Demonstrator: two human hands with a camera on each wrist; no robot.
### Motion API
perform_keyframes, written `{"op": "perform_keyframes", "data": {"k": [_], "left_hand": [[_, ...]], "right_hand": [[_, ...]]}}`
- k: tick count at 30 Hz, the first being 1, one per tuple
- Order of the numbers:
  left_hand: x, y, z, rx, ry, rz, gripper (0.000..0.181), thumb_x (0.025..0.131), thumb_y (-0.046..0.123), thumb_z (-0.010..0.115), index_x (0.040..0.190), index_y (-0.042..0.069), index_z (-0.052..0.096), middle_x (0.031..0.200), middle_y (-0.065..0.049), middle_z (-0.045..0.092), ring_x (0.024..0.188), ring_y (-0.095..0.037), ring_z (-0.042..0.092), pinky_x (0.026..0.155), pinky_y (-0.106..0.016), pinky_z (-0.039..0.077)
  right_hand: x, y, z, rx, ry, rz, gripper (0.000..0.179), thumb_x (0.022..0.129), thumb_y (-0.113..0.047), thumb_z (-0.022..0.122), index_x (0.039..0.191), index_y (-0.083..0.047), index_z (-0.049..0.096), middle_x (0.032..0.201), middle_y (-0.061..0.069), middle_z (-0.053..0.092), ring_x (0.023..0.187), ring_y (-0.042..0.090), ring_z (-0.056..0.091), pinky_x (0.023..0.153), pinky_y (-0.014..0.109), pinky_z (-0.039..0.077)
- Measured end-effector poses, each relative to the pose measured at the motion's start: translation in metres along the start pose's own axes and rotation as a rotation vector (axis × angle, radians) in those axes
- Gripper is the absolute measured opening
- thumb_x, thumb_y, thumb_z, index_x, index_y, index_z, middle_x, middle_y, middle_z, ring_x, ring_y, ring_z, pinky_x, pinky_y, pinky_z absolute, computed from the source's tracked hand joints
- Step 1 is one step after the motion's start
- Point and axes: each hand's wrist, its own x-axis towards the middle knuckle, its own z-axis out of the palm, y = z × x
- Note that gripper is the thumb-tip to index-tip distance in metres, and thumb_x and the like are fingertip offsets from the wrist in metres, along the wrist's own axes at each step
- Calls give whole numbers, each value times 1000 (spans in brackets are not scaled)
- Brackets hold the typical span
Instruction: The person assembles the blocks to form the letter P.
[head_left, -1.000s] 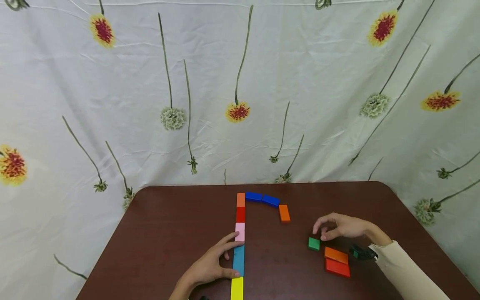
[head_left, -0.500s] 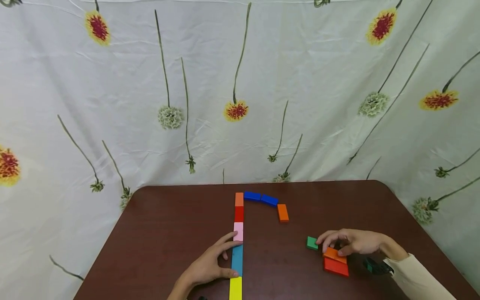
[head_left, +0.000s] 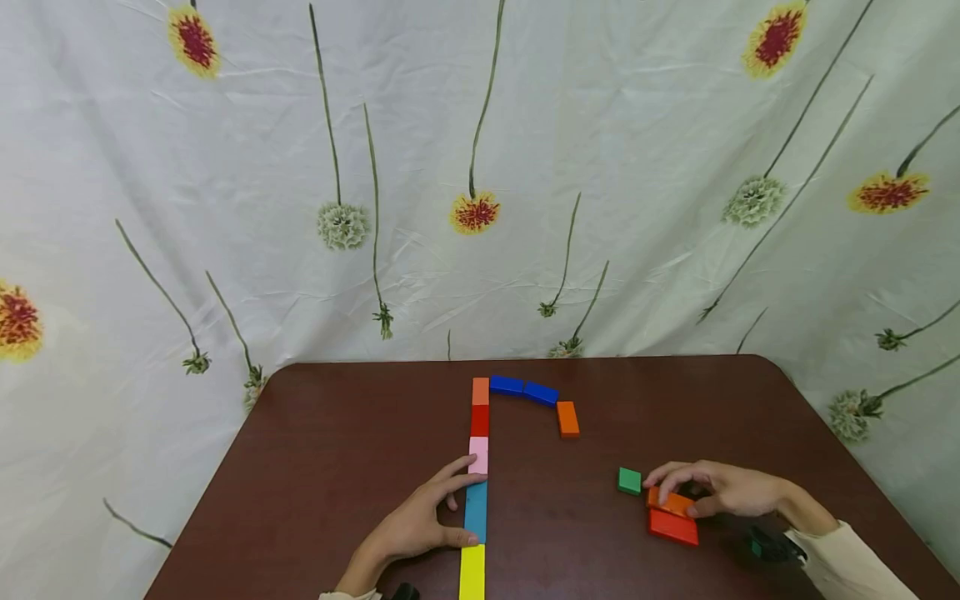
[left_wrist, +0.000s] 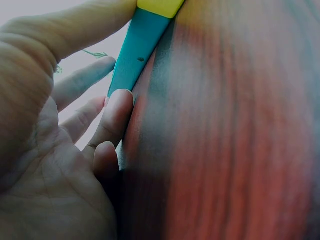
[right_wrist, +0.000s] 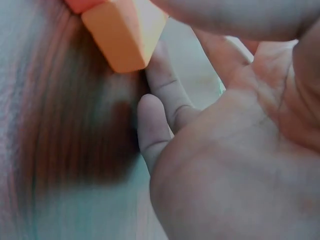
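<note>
My left hand [head_left: 414, 521] rests on a straight row of flat blocks in the head view, its thumb by the joint of the blue block [head_left: 476, 510] and the yellow block [head_left: 472, 572]. Its fingertips touch around the pink block [head_left: 478, 450]. On the right, my right hand [head_left: 738, 490] pinches an orange block [head_left: 675, 503] between thumb and fingers. That block lies against a red block [head_left: 672, 527]. In the right wrist view the orange block [right_wrist: 117, 37] shows beyond the fingers. A small green block [head_left: 629, 481] lies just left of the right fingertips.
The row continues with a dark red block [head_left: 479, 421] and a light orange block [head_left: 481, 391]. From its far end, two dark blue blocks [head_left: 507, 386] and an orange block [head_left: 567, 419] curve right. A flowered cloth [head_left: 420, 167] hangs behind the brown table [head_left: 337, 433].
My right hand has come down and right from above the green block onto the orange block. The left hand stays on the row. The head view has shifted slightly.
</note>
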Motion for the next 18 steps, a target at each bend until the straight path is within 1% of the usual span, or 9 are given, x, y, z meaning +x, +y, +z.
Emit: {"op": "perform_keyframes", "data": {"k": [3,7,11,16,18], "left_hand": [[0,1,0,-5,-3,-3,70,82,31,84,144,22,55,164,-5,28,100,-15,47,80,-24,40],[-3,0,-1,-18,-5,-10,70,82,31,84,144,22,54,164,-6,27,99,-14,47,79,-24,40],[-4,-1,-1,-15,1,4,70,82,32,84,144,21,54,164,-6,27,98,-14,47,80,-25,40],[-3,-2,-1,-1,7,10,70,81,32,84,144,22,55,163,-5,28,99,-13,47,81,-24,40],[-2,-1,-1,0,4,7,70,81,32,84,144,21,55,163,-4,28,98,-12,47,81,-24,40]], "right_hand": [[-2,2,1,3,0,-11,26,100,-4,55,126,-2,59,150,20,42,130,2,45,98,26,41],[2,1,3,3,-22,-3,29,100,-5,55,129,-2,58,153,18,40,132,1,43,100,26,39],[3,0,4,11,-29,11,30,100,-4,54,130,-2,58,153,17,40,133,-1,42,101,24,38],[-5,1,5,15,-32,8,31,99,-2,55,130,-2,58,154,21,37,134,-2,40,101,24,38],[-8,1,6,21,-30,21,32,99,-1,55,131,-3,58,155,20,36,135,-2,38,101,24,38]]}}
